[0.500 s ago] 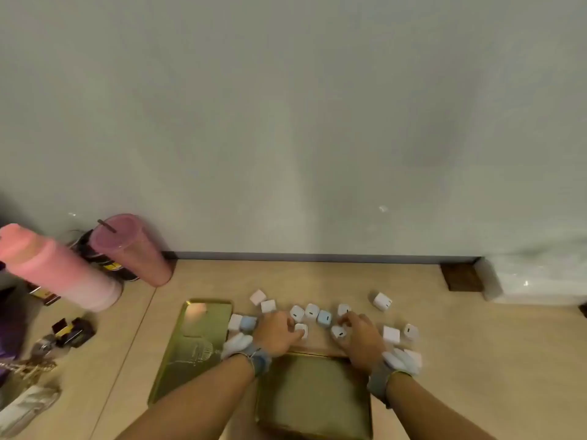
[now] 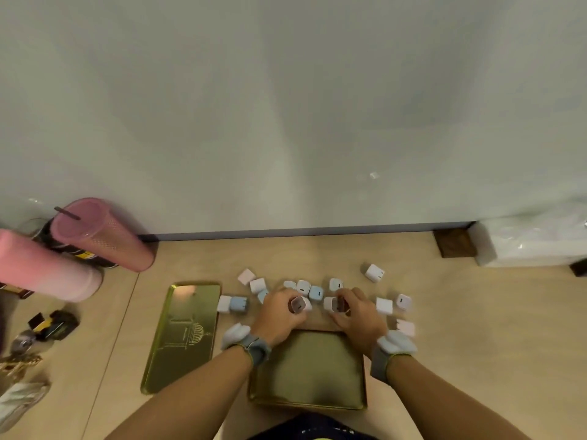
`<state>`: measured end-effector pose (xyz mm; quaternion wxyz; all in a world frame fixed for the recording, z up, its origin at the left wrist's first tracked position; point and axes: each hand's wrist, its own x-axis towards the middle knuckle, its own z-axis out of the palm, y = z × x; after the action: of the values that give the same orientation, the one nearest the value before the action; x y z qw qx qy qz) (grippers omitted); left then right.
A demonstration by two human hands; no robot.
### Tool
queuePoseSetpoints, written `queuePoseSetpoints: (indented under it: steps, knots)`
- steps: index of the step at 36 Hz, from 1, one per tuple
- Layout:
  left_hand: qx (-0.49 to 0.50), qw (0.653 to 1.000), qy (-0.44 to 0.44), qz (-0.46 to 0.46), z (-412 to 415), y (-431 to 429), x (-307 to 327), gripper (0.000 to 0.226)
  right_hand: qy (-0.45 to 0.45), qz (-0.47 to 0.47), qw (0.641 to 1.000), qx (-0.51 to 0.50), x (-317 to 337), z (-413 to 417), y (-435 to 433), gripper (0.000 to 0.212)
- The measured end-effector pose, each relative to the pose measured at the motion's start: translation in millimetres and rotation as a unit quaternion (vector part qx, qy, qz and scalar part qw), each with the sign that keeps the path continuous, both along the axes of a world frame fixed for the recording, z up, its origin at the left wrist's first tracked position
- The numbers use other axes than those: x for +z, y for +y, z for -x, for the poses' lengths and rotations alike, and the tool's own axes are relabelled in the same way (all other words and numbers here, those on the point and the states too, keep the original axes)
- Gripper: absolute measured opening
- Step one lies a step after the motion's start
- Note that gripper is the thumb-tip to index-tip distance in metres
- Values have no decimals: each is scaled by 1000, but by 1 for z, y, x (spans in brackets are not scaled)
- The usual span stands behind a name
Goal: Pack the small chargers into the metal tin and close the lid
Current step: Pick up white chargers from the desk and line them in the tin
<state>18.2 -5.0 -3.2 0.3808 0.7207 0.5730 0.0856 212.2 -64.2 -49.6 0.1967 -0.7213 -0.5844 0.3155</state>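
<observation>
An open gold metal tin [image 2: 308, 373] lies on the wooden table in front of me, with nothing in it. Its gold lid [image 2: 182, 338] lies flat to the left, printed side up. Several small white and pale blue chargers [image 2: 309, 290] are scattered just beyond the tin. My left hand [image 2: 279, 315] is closed around a white charger [image 2: 300, 304] at the tin's far edge. My right hand [image 2: 357, 314] grips another white charger [image 2: 333, 304] beside it. Both hands hover over the tin's far rim.
Two pink tumblers [image 2: 104, 236] lean at the left by the wall, with dark small items and keys [image 2: 47, 325] below them. A white box [image 2: 533, 242] and a dark wooden block [image 2: 452, 244] sit at the right by the wall.
Both hands have closed on a charger each and drawn back slightly toward the tin. The view has come a little closer.
</observation>
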Motion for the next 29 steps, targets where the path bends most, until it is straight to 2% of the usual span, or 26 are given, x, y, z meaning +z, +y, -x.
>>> queuePoseSetpoints:
  steps: [3, 7, 10, 14, 17, 20, 24, 26, 29]
  knots:
    - [-35, 998, -50, -8, 5, -8, 2, 26, -8, -41, 998, 45, 8, -6, -21, 33]
    - [-167, 986, -9, 10, 5, -27, -6, 31, -87, -48, 989, 112, 14, -14, -53, 33]
    - [-227, 973, 31, 7, -1, -44, -14, 35, -116, -30, 984, 131, 11, -19, -64, 36]
    - [-258, 964, 63, -9, -3, -63, -26, 37, -169, 36, 966, 190, 7, -14, -77, 44]
    - [-253, 966, 55, 12, 0, -69, -32, 36, -201, 38, 954, 218, 6, -7, -83, 46]
    - [-253, 966, 37, 49, 2, -74, -33, 41, -187, 33, 955, 227, 8, -3, -93, 51]
    - [-297, 949, 25, 106, 3, -79, -37, 63, -169, 66, 941, 285, 12, -11, -102, 69]
    - [-324, 938, 34, 122, 2, -84, -40, 68, -168, 78, 934, 306, 14, -14, -105, 63]
    - [-344, 931, 18, 123, -1, -91, -44, 61, -134, 71, 948, 281, 14, -12, -108, 46]
